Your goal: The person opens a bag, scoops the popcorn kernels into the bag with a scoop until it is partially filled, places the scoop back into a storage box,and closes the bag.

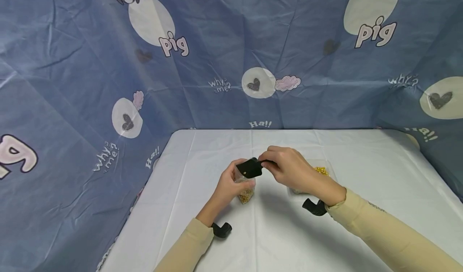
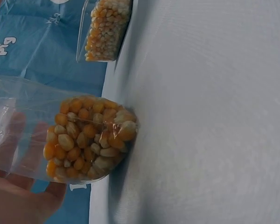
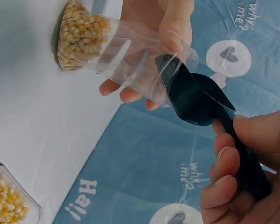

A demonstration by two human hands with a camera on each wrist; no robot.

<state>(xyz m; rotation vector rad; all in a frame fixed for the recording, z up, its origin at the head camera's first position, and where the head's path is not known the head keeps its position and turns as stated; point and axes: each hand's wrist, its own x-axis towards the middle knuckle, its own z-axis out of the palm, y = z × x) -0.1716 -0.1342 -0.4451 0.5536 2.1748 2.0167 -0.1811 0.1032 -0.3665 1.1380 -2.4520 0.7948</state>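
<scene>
My left hand (image 1: 231, 181) grips a clear plastic bag (image 3: 130, 60) round its upper part, thumb on one side and fingers on the other. Yellow and pale corn kernels (image 2: 86, 140) fill the bag's bottom, which is at or just above the table. In my right hand (image 1: 287, 165) is the handle of a black scoop (image 3: 196, 95), pinched between thumb and curled fingers. The scoop tilts down with its tip inside the bag's mouth. One kernel shows on the scoop in the head view; the rest of its inside is hidden.
A clear plastic box (image 1: 330, 169) holding more corn kernels (image 1: 321, 170) stands on the white-covered table (image 1: 217, 151), partly behind my right forearm. Black wrist mounts (image 1: 222, 230) stick out below both wrists. A blue printed cloth (image 1: 217, 55) hangs behind and at the sides.
</scene>
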